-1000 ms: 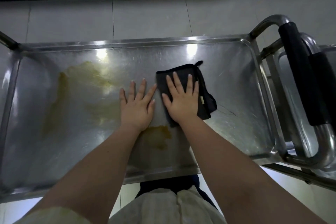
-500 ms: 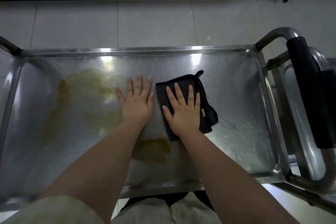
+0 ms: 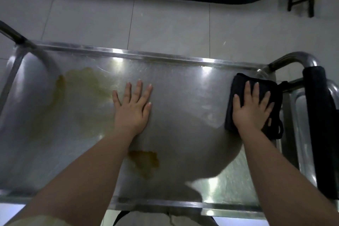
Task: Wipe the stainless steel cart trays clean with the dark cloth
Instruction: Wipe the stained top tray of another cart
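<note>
Forearms reach in from the near edge over the top stainless steel cart tray [image 3: 165, 64], a shallow rectangular pan with a raised rim. Closest to the person, a small yellow-brown smear [image 3: 145, 159] sits just beside the left forearm. Further in, the left hand [image 3: 133, 106] lies flat and empty on bare metal near the tray's middle, fingers spread, bracing the cart. The right hand [image 3: 251, 110] presses, palm down with fingers splayed, on the folded dark cloth [image 3: 238, 86], which lies at the tray's right end, its edge touching the rim near the black foam-wrapped handle bar [image 3: 315, 115]. A broad, pale yellow-brown stain [image 3: 86, 86] covers the far left part of the tray, well apart from the cloth.

Judging by this, the right end looks mostly clean and both stains remain. To do the stroke well, I would keep the whole palm loading the cloth, drag it leftward in overlapping passes across the stains, keep the left hand steadying the cart, and refold once a face is soiled.
</note>
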Demonstrator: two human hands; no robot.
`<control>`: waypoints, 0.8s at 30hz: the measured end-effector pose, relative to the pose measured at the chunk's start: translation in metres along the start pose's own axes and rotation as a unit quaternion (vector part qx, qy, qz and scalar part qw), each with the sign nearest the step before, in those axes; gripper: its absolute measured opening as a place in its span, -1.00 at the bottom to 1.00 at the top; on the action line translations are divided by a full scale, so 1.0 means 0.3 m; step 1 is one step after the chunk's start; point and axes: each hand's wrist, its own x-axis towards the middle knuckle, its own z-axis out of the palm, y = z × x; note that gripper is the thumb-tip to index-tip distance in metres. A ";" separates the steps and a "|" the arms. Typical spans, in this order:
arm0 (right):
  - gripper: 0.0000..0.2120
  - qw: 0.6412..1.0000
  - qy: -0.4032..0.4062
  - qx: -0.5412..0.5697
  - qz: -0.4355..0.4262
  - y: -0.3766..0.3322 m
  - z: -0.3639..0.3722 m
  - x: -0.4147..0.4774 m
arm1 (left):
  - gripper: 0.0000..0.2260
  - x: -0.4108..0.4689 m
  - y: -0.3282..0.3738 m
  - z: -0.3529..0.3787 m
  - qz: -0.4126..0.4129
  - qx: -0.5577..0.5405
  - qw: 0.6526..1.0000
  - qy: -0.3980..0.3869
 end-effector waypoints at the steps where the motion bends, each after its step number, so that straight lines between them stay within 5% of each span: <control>1: -0.40 1.000 -0.001 0.012 0.021 -0.045 0.004 -0.012 | -0.50 0.005 -0.004 -0.001 0.000 0.003 1.000 0.001; 4: -0.39 0.999 -0.004 0.033 0.011 -0.257 0.024 -0.072 | -0.50 0.015 -0.012 -0.004 0.000 0.007 1.000 0.000; 9: -0.39 0.958 -0.010 -0.005 -0.288 -0.631 0.074 -0.234 | -0.48 0.008 -0.007 -0.004 -0.009 -0.001 1.000 0.007; 12: -0.39 0.928 -0.021 -0.004 -0.371 -0.622 0.062 -0.185 | -0.48 0.006 -0.002 -0.005 -0.016 -0.001 1.000 0.008; 15: -0.39 0.950 0.003 0.022 -0.312 -0.471 0.044 -0.061 | -0.48 0.008 0.009 -0.008 -0.015 -0.011 1.000 0.007; 20: -0.38 0.997 0.019 0.031 -0.068 -0.088 -0.023 0.137 | -0.49 0.017 0.019 -0.012 -0.008 -0.012 1.000 0.003; 24: -0.38 0.996 0.014 0.051 0.075 -0.076 -0.035 0.150 | -0.48 0.025 0.030 -0.007 -0.004 -0.008 1.000 0.005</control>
